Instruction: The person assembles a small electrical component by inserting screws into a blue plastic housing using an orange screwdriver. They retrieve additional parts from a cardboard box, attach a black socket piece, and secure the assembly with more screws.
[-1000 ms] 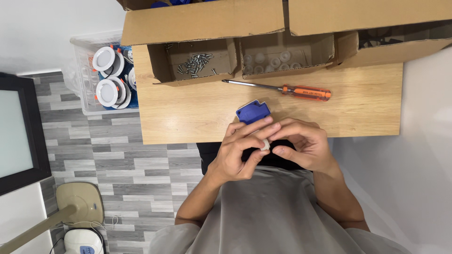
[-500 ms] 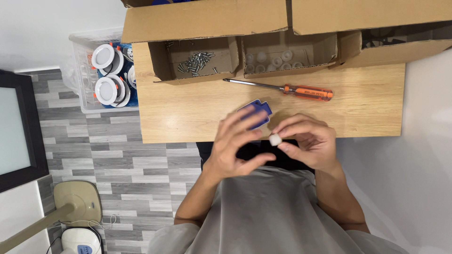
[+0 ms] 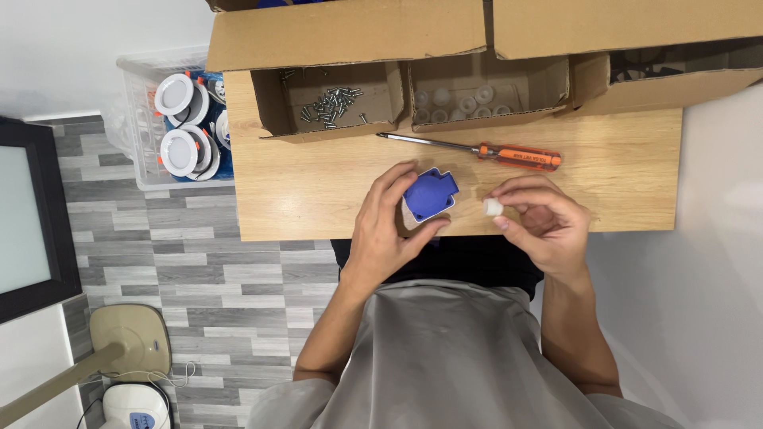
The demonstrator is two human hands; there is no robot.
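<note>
Both hands hover over my wooden table [image 3: 318,183]; my left hand [image 3: 385,230] grips a blue plastic part [image 3: 429,193]. My right hand [image 3: 540,218] pinches a small white cap [image 3: 493,207], just beside an orange-handled screwdriver [image 3: 477,151].

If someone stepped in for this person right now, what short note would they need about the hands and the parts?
Left hand: holds the blue plastic part just over the wooden table.
Right hand: pinches a small white cap at the fingertips, apart from the blue part.
Nearby: orange-handled screwdriver lying on the table, a cardboard box of screws, a box of white caps.
Done: both pieces picked up.
Left: they are not yet joined; the screwdriver lies untouched.
</note>
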